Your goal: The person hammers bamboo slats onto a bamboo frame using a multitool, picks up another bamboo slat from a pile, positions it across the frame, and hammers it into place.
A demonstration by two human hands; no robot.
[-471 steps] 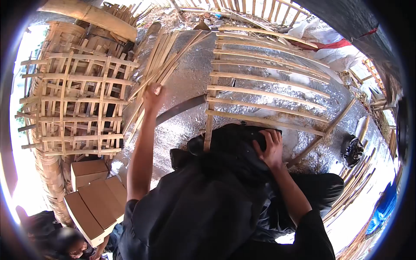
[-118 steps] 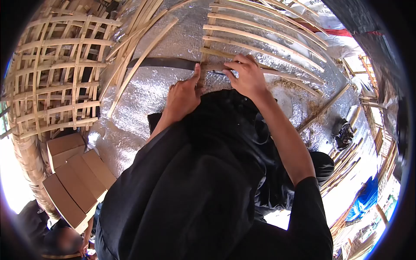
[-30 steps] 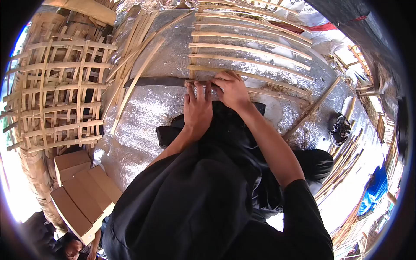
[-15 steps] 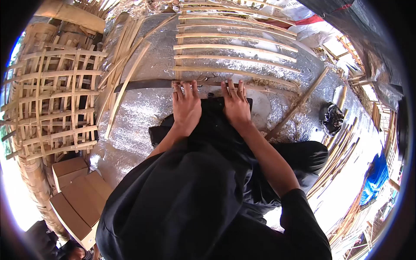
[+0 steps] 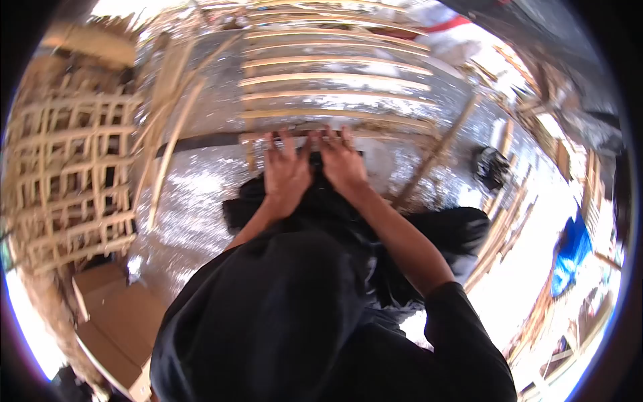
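Note:
Both my hands lie palm down at the near edge of a panel of parallel bamboo slats (image 5: 375, 117). My left hand (image 5: 287, 171) has its fingers stretched forward onto the nearest bamboo strip (image 5: 252, 136). Close beside it, my right hand (image 5: 343, 164) rests its fingertips on the same strip, fingers extended. Neither hand is wrapped around anything. A flat dark strip (image 5: 201, 141), tapered at its left end, sticks out to the left along the same line. Black cloth (image 5: 248, 208) covers my lap below the wrists.
Woven bamboo lattice (image 5: 74, 174) stands at left above cardboard boxes (image 5: 124, 321). Loose bamboo strips (image 5: 175, 151) lie left of the panel. A bamboo pole (image 5: 435, 153) slants at right, near a black plastic bundle (image 5: 492, 169). Silvery sheeting (image 5: 194, 184) covers the ground.
My left hand has slid right along the near strip, closer to my right hand, which keeps about its place. The whole view has shifted, with the surroundings moving left, and is blurred.

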